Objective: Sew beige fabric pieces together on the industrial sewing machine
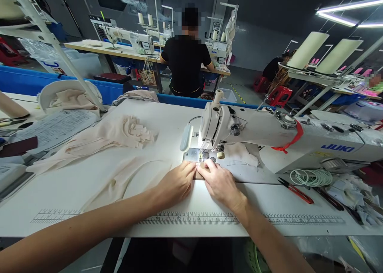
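Both hands meet just in front of the needle of a white JUKI sewing machine (236,125). My left hand (178,182) has its fingers bent together, tips pressed on cloth by the presser foot. Close beside it, my right hand (220,182) holds the same spot with thumb and fingers drawn together. The cloth under the fingertips is mostly hidden. A thin beige fabric piece (116,183) trails across the table left of my left hand. Another scrap of beige fabric (243,155) lies under the machine arm, behind my right hand.
A pile of beige fabric pieces (128,133) lies left, near a written sheet (60,127). Red-handled thread snips (297,192) and a coil of pale green cord (311,178) sit right. A printed ruler (191,218) runs along the front edge. A person (187,61) sits ahead.
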Motion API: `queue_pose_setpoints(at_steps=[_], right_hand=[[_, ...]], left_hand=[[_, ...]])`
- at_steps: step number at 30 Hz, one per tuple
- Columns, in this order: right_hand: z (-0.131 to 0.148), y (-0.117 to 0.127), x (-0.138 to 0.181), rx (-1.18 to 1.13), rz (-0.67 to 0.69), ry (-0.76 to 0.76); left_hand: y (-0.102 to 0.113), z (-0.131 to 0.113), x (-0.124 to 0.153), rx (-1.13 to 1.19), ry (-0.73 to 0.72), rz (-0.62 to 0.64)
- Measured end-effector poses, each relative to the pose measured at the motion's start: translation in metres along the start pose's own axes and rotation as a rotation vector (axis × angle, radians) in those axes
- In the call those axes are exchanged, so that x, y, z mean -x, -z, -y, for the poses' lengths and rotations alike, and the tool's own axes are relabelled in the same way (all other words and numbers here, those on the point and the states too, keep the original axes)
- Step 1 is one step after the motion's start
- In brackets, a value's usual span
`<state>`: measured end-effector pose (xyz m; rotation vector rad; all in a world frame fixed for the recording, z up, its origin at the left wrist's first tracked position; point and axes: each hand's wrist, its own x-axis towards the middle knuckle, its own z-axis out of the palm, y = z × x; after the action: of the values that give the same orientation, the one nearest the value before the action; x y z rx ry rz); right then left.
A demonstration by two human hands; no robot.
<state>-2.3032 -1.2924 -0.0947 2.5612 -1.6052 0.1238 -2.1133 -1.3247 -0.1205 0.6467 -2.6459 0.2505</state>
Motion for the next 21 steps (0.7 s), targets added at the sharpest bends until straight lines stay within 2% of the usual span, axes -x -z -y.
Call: queue_pose_setpoints(at_steps=[4, 12, 17, 21], right_hand=[[-0.003, -0.004, 0.002, -0.035, -0.050, -0.008], [-0.025, -0.014, 0.001, -0.012, -0.224, -0.233], [-0.026, -0.013, 0.002, -0.018, -0.197, -0.244], [-0.026, -0.015, 0.002, -0.034, -0.231, -0.212]], left_hand=[[-0.002, 0.006, -0.001, 0.001, -0.010, -0.025], [-0.003, 0.020, -0.015, -0.046, -0.003, 0.038], [-0.005, 0.023, -0.021, -0.068, -0.023, 0.043], [-0.008, 0.024, -0.026, -0.040, -0.017, 0.057]])
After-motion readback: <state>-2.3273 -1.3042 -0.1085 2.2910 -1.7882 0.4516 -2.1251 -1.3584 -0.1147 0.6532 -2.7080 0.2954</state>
